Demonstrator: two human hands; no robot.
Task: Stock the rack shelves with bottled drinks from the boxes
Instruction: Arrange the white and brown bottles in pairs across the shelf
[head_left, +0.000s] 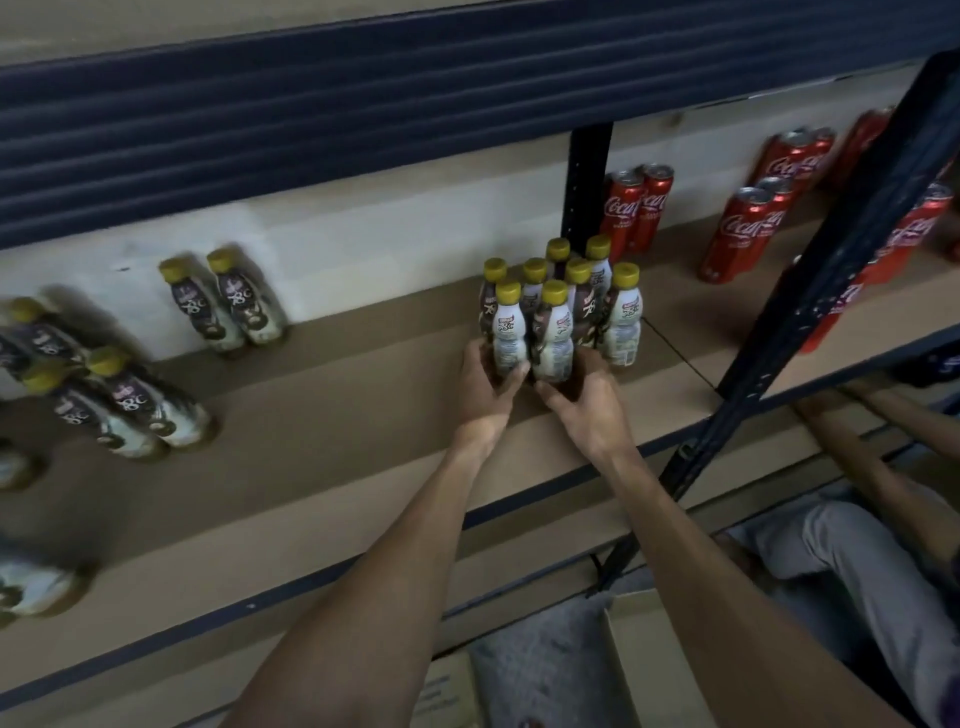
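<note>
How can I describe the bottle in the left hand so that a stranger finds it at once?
Look at the brown shelf and find the black upright post at its back. In front of that post stands a cluster of yellow-capped bottles. The one meant is the front-left bottle, gripped at its base by the left hand, while the right hand grips its neighbour.

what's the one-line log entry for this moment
left hand: grips front-left bottle | right hand: grips front-right bottle | both: upright, front of cluster on shelf | nearby: cola cans
</note>
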